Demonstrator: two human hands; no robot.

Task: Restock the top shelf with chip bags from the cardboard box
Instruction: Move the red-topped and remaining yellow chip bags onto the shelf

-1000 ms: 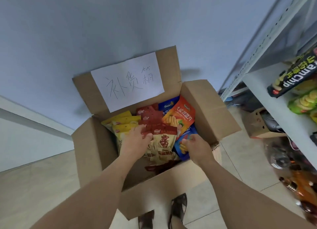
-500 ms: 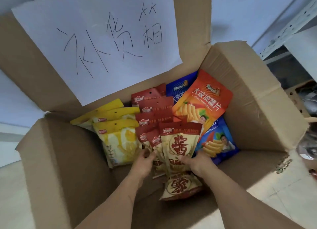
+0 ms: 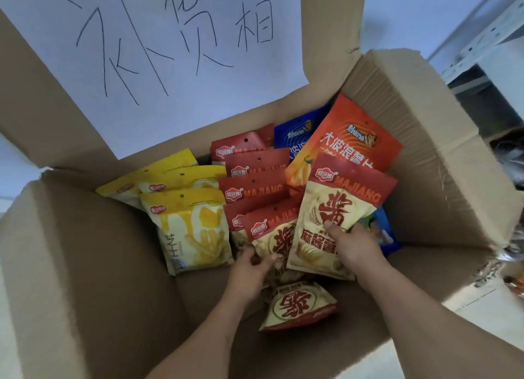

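Chip bags stand packed in the cardboard box (image 3: 425, 140); the right hand (image 3: 354, 245) grips a red bag (image 3: 337, 208) by its lower edge, ready for lifting, while the left hand (image 3: 249, 268) pinches its neighbour (image 3: 272, 237).

Soft, even, fairly dim indoor light with a cool bluish cast fills the frame. The white paper sign (image 3: 158, 58) at upper centre is the brightest area, without harsh glare. The inside of the cardboard box (image 3: 85, 265) is darker, with gentle shadow along its lower walls at lower left. The chip bags (image 3: 334, 217) at centre are reasonably sharp, their print legible, with faint sheen. Wide-angle distortion bends the box flaps outward near the edges. The shelf frame (image 3: 482, 38) at the right edge is smeared and blurred.
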